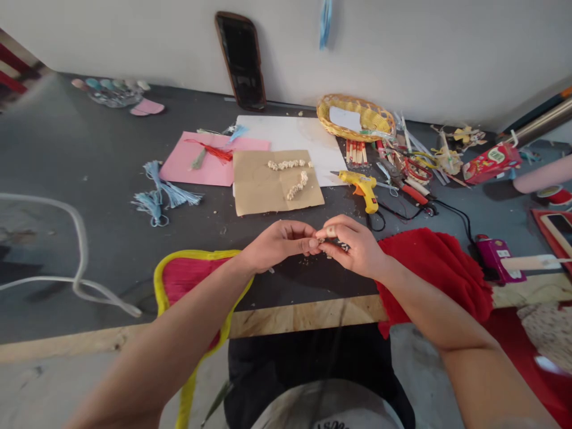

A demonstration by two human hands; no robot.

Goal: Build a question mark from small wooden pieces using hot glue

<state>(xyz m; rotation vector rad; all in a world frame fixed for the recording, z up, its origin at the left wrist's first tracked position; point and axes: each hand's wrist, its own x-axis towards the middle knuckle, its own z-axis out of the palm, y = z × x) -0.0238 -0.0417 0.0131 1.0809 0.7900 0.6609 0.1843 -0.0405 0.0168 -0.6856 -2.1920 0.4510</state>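
My left hand [290,244] and my right hand [351,244] meet above the dark table near its front edge. Both are closed, thumbs against fingers, with the fingertips touching around something tiny that I cannot make out. Small pale bits [343,245] show by the right fingers, and crumbs lie on the table below. Just beyond the hands is a sheet of brown paper [254,185] bearing two rows of small cream-coloured clusters [297,186]. A yellow glue gun [364,187] lies behind my right hand.
Blue tassels [165,190] and pink paper [179,164] lie left. A wicker basket [328,126], pliers [413,192] and a red drink carton [491,162] are at back right. Red cloth [433,274] lies under my right forearm. A phone [241,62] leans on the wall.
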